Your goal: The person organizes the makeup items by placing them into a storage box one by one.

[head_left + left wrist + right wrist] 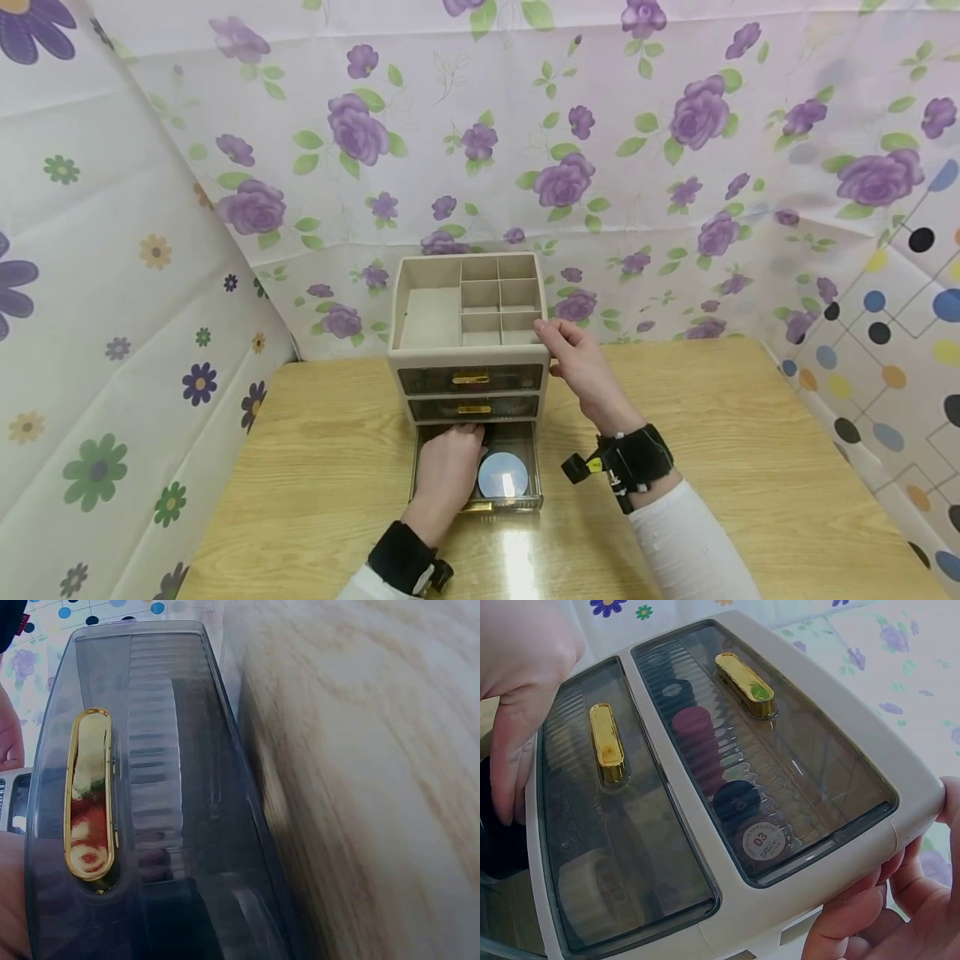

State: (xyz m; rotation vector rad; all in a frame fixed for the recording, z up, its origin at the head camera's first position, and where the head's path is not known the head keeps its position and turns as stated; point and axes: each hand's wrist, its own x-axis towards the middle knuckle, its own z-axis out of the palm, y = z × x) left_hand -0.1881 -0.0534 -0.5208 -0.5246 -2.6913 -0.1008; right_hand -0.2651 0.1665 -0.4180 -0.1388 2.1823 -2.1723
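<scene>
A cream desktop drawer organizer (468,353) has its smoky clear bottom drawer (537,479) pulled out. My left hand (447,467) reaches down into this drawer, its fingertips near the back beneath the upper drawers. In the right wrist view its fingers lie against a glossy black rounded thing (502,859); whether they pinch it I cannot tell. Beside that hand, a pale blue round disc (502,476) lies in the drawer. My right hand (581,367) grips the organizer's right side near the top, thumb at the rim and fingers curled along the side wall.
Two shut upper drawers with gold handles (472,379) show makeup items (697,742) through their fronts. Open compartments (501,296) top the organizer. It stands on a wooden table (330,467), close to a flowered cloth backdrop (480,183).
</scene>
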